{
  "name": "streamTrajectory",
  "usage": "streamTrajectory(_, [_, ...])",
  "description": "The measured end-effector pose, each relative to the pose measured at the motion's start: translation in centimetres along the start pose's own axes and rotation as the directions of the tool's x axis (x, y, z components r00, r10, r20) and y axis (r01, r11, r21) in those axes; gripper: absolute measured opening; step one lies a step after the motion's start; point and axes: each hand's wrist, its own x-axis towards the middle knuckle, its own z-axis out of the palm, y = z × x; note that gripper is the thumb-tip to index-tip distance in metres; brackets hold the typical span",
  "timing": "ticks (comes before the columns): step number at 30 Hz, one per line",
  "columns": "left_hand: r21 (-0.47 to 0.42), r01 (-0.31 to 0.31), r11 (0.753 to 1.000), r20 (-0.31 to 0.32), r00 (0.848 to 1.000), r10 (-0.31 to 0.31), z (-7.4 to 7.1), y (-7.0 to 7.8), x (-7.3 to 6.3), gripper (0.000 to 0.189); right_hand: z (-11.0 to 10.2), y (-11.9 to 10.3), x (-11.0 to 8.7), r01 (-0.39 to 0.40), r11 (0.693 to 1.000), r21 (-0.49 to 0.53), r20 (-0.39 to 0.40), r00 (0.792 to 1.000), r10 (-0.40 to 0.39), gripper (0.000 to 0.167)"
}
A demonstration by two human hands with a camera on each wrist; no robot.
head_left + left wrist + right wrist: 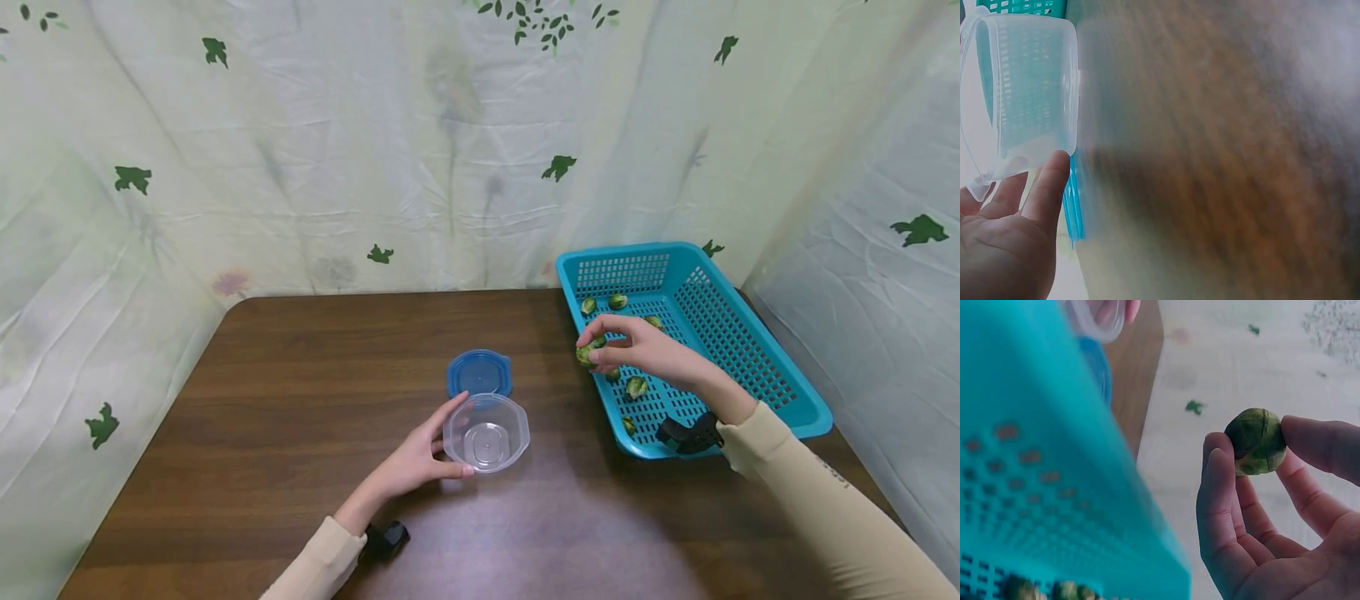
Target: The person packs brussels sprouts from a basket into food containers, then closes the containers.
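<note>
My right hand (637,348) pinches a Brussels sprout (1256,442) between thumb and fingertips, over the left side of a blue plastic basket (780,367). Several more sprouts lie below on the basket floor, among them one sprout (636,387) near the wrist. Toward the middle of the table, my left hand (416,457) holds a clear plastic container (487,433) from its left side, thumb at the front and fingers behind. The container's mouth faces up, and no contents show in it. In the left wrist view, the fingers (1047,187) lie along the container wall.
A blue lid (480,372) lies just behind the container on the brown wooden table (322,375). Pale leaf-printed cloth (315,167) hangs behind the table and at both sides. The basket's raised walls stand near the right table edge.
</note>
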Motion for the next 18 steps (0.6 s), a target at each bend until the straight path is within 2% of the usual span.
streamTrajectory(7, [0.003, 0.013, 1.0, -0.002, 1.0, -0.013, 0.0, 0.0, 0.1, 0.095, 2.1, -0.7, 0.5, 0.01, 1.0, -0.004, 0.04, 0.999, -0.009, 0.021])
streamTrajectory(18, [0.003, 0.026, 1.0, -0.002, 1.0, -0.026, 0.0, 0.1, 0.0, 0.094, 5.2, -1.0, 1.4, 0.038, 0.999, -0.014, 0.057, 0.998, -0.037, 0.02])
